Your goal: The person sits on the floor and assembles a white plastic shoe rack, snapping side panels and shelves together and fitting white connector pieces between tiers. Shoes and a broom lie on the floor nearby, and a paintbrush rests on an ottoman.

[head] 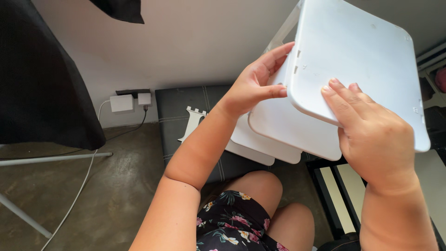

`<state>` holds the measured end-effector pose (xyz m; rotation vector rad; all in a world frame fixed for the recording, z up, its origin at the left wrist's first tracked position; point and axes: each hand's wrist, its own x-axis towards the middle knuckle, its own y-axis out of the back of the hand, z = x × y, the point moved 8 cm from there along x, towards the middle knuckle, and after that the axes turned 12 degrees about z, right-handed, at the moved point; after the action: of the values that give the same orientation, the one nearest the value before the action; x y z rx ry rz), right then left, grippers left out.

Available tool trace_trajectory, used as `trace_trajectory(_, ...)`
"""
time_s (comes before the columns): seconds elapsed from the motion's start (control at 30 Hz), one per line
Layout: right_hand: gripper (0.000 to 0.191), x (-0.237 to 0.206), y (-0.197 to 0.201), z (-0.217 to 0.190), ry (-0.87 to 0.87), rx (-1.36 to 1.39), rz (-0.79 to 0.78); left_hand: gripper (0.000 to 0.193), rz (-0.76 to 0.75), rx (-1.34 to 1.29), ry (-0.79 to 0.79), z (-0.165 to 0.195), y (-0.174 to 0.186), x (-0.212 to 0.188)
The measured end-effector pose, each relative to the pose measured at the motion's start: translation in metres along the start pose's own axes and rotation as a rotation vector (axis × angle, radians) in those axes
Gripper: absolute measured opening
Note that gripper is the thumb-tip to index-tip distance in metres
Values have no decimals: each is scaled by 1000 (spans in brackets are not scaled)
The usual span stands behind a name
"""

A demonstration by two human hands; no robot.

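I hold a white plastic rack of stacked shelves tilted in front of me. Its top shelf is a rounded rectangular panel facing the camera. My left hand pinches the top shelf's left edge, thumb on front and fingers reaching up the side. My right hand presses flat on the shelf's lower front, fingers spread upward. Two lower white shelves show beneath it. A loose white plastic upright piece with a notched top lies on the dark cushioned stool behind my left forearm.
A white charger and plug sit in a wall socket at floor level, with a white cable trailing over the concrete floor. Black cloth hangs at left over white stand legs. A black frame stands at right. My knees are below.
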<state>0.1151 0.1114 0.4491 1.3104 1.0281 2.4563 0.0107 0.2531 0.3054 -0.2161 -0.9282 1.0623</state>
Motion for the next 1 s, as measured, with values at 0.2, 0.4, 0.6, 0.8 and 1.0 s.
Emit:
trace_trajectory(0.2, 57, -21, -4, 6, 17, 48, -53, 90, 21, 11, -14, -6, 9, -3)
trace_trajectory(0.4, 102, -103, 32, 71, -288, 322, -44, 92, 61, 453, -108, 34, -9, -18)
trace_trajectory(0.6, 87, -197, -23, 121, -743, 1161, 265, 59, 278, 1026, -802, 97, -117, -107)
trace_trajectory(0.8, 70, -218, -103, 114, -856, 1260, 409, 54, -284, 1707, -826, 20, -247, -105)
trace_trajectory(1.0, 62, -207, -128, 112, -788, 1048, 553, 57, -313, 2007, -658, -38, -249, -41)
